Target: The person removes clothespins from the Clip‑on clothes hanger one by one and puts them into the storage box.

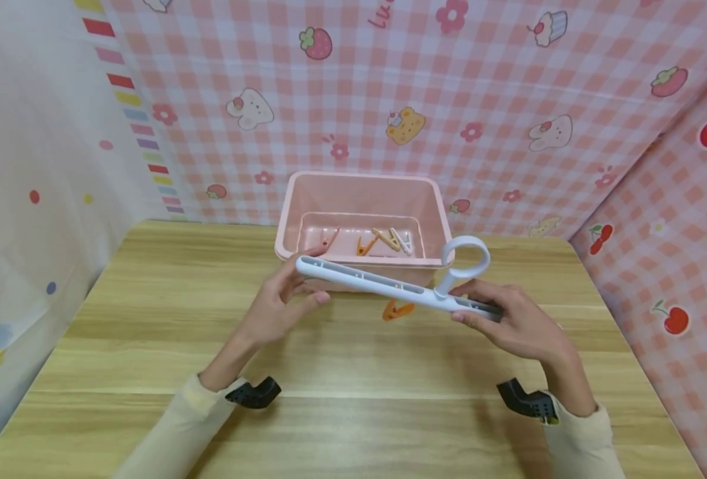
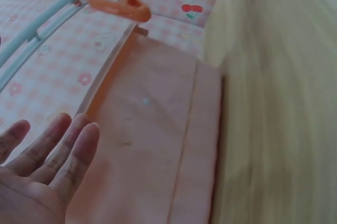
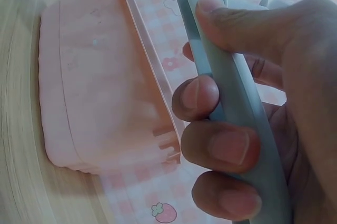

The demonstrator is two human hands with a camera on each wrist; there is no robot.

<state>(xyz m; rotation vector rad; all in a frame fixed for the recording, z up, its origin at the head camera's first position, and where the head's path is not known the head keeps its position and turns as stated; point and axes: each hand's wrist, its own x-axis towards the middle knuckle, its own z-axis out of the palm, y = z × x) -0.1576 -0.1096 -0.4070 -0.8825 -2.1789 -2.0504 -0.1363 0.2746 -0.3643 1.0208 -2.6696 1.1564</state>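
Observation:
A pale blue hanger bar (image 1: pixel 377 285) with a ring hook (image 1: pixel 485 256) is held slantwise above the table, its left end higher. My right hand (image 1: pixel 523 326) grips the right end, thumb on one side and fingers curled round the other. From the bar's underside hangs an orange clothespin (image 2: pixel 136 11), in front of the bin. My left hand (image 1: pixel 269 309) is by the bar's left end, fingers extended; the left wrist view shows its palm (image 2: pixel 26 197) with nothing in it. Behind the bar stands a pink bin (image 1: pixel 365 189) with several clothespins on its floor, among them a white one (image 1: pixel 402 242).
The wooden table (image 1: pixel 341 426) runs up to a pink checked cloth (image 1: pixel 209 159) hanging behind the bin. Patterned cloth also hangs on the left (image 1: pixel 42 133) and right (image 1: pixel 688 253). Black wrist mounts (image 1: pixel 254 394) sit on both sleeves.

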